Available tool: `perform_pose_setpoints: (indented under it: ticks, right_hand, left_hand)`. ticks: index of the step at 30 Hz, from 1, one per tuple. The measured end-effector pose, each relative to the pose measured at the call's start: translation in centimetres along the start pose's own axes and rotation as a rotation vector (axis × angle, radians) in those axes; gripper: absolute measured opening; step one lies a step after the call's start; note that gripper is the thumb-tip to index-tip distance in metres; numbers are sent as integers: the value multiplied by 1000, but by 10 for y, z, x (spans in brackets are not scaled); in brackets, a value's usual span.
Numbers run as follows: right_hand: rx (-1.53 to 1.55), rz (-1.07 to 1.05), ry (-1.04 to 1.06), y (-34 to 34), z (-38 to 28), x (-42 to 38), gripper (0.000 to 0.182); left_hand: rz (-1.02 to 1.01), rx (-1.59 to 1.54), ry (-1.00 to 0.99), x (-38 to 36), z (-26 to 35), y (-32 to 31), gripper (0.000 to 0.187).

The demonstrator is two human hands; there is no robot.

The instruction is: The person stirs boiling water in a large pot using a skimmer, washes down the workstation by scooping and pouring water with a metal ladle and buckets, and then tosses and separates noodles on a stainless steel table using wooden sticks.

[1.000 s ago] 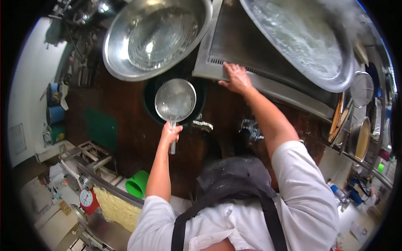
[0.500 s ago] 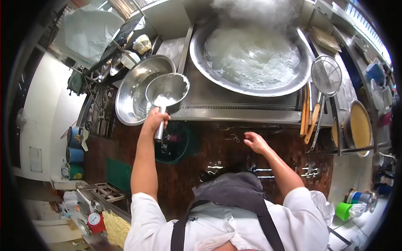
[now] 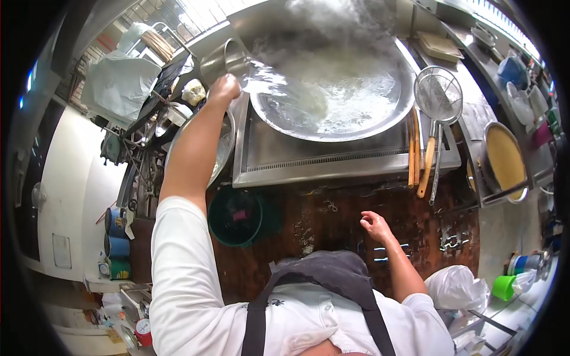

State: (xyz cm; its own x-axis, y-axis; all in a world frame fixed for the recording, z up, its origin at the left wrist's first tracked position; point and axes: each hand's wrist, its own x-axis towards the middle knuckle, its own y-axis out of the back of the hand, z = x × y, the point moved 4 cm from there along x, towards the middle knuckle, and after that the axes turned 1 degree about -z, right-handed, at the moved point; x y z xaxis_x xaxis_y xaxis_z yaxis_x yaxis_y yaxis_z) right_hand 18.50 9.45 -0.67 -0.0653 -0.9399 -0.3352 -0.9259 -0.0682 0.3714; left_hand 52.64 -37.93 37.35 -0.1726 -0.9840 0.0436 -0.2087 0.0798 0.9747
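Note:
My left hand (image 3: 225, 89) is closed round the handle of a metal dipper (image 3: 221, 62), which is tipped on its side at the wok's left edge. Water (image 3: 265, 79) streams out of it into a large steaming wok (image 3: 332, 137) filled with bubbling, foamy liquid. Part of the handle is hidden inside my fist. Below my left forearm a steel basin (image 3: 226, 141) is partly covered by the arm. My right hand (image 3: 376, 226) hangs over the wet floor, holding nothing, its fingers loosely bent and apart.
A wire strainer (image 3: 438, 95) and long wooden sticks (image 3: 414, 151) lie right of the wok. A dark green bucket (image 3: 235, 221) stands on the floor below the stove (image 3: 285, 172). At the right is a round pan (image 3: 504, 160) with tan contents.
My left hand has swung the dipper up and forward from above the basin to the wok's left side and tipped it, so water pours out. My right hand has drawn back slightly.

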Motion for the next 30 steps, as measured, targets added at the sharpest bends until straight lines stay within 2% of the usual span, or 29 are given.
perform_pose_setpoints:
  ticks: [2, 3, 4, 5, 6, 7, 10, 11, 14, 15, 16, 17, 18, 19, 21, 23, 26, 28, 30]
  right_hand:
    - [6, -9, 11, -4, -14, 1, 41]
    - [1, -12, 17, -3, -28, 1, 41]
    - [-21, -15, 39, -6, -37, 5, 40]
    - [-41, -18, 59, -9, -46, 11, 40]
    - [-61, -22, 79, -12, -55, 17, 39]
    - [-83, -29, 89, -18, -70, 22, 39]
    - [-104, -94, 157, -52, -96, 53, 37]
    - [-144, -123, 191, -66, -106, 64, 36]
    - [-196, -156, 309, -112, -139, 89, 37]
    - [-248, -146, 383, -129, -148, 97, 38]
    - [-297, -133, 456, -148, -156, 108, 39]
    - [-348, -127, 522, -166, -161, 118, 40]
    - [-368, -124, 564, -183, -168, 129, 43]
    - [-421, -114, 608, -202, -176, 140, 47]
    - [-509, -152, 629, -240, -201, 161, 61]
    - [-710, -171, 691, -292, -206, 197, 82]
    - [-989, -240, 587, -358, -219, 249, 94]
    - [-1112, -150, 649, -388, -225, 276, 95]
    - [-1183, -103, 680, -403, -240, 290, 94]
  left_hand:
    - [133, -109, 45, -6, 18, 42, 34]
    - [287, -244, 112, 10, 16, 47, 32]
    - [259, -117, 17, -2, 33, 76, 33]
    - [497, -245, 3, 0, 37, 88, 30]
    - [636, -217, -45, -5, 42, 101, 27]
    - [524, -209, 38, -8, 49, 119, 27]
    - [661, 23, -8, -1, 46, 113, 37]
    - [711, -56, -48, -3, 42, 98, 34]
    - [750, -288, -153, -53, 21, 5, 27]
    - [411, -462, -12, -71, 8, -38, 27]
    - [326, -655, 25, -112, 0, -64, 32]
    - [194, -776, 134, -138, -19, -120, 44]
    - [608, -958, -104, -174, -37, -177, 42]
    - [179, -1257, 242, -211, -59, -246, 33]
    - [35, -1518, 321, -319, -85, -289, 26]
    - [-27, -1720, 639, -390, -116, -319, 27]
    - [31, -1872, 1086, -480, -155, -378, 31]
    - [-15, -1671, 1166, -506, -185, -446, 33]
    - [-277, -1435, 1147, -506, -224, -522, 30]
